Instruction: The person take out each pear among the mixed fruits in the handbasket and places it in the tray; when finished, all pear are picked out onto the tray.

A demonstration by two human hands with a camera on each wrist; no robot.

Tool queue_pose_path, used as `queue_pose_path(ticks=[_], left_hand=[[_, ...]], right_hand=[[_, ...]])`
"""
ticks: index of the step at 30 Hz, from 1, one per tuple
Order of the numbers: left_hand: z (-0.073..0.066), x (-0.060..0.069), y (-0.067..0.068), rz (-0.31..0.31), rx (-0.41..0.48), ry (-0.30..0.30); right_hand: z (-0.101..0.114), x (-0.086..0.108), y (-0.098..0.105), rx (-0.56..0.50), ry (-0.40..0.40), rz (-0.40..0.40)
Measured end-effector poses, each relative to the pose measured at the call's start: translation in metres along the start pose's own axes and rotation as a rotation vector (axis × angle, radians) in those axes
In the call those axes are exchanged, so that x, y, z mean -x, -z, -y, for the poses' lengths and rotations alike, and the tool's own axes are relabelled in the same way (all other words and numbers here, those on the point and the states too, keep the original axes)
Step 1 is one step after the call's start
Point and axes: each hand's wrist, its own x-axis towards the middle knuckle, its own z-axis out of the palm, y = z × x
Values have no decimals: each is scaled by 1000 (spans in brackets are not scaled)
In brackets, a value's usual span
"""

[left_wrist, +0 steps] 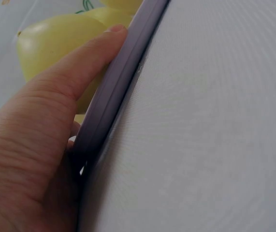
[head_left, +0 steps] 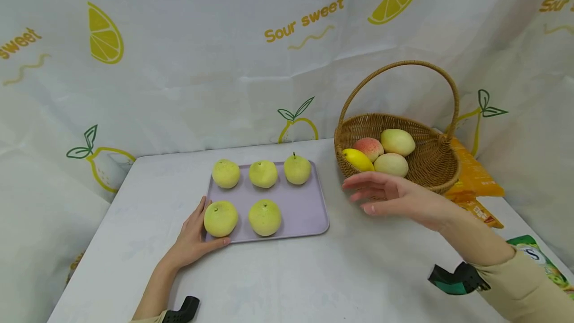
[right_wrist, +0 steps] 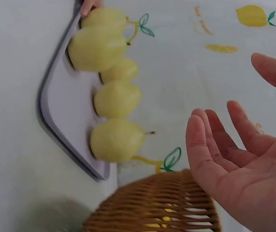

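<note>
My left hand (head_left: pixel 193 236) lies at the near left corner of a lilac tray (head_left: pixel 300 208), its fingers along the left side and its thumb on the front rim. In the left wrist view the thumb (left_wrist: pixel 92 55) stretches over the tray's rim beside a pear (left_wrist: pixel 55 43). Several yellow-green pears (head_left: pixel 264 218) stand on the tray, three at the back and two in front. Holding nothing, my right hand (head_left: pixel 403 198) hovers before a wicker basket (head_left: pixel 432 163), fingers spread and slightly bent. Inside the basket are a lemon (head_left: pixel 358 159), a peach (head_left: pixel 368 148) and two pale fruits (head_left: pixel 397 142).
Orange packaging (head_left: pixel 475 173) lies behind and right of the basket. A green packet (head_left: pixel 538 260) rests at the table's right edge, partly covered by the right sleeve. A white cloth (head_left: pixel 202 88) with lemon prints hangs behind the white table (head_left: pixel 287 283).
</note>
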Motion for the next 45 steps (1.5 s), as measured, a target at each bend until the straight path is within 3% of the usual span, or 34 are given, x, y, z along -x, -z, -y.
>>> queue_pose_path(ticks=[8, 15, 23, 31, 39, 45], left_hand=[[0, 0, 0, -4, 5, -4], [1, -1, 0, -3, 3, -4], [2, 0, 0, -7, 7, -2], [1, -1, 0, -6, 8, -1], [1, 0, 0, -17, 12, -9], [1, -2, -2, -21, 4, -12]], right_hand=[[30, -1, 42, 232, -13, -84], [44, -17, 79, 437, -124, -224], [45, -36, 117, 559, -191, -265], [27, -54, 149, 644, -269, -316], [-3, -72, 177, 860, -371, -268], [-14, -76, 182, 820, -507, -168]])
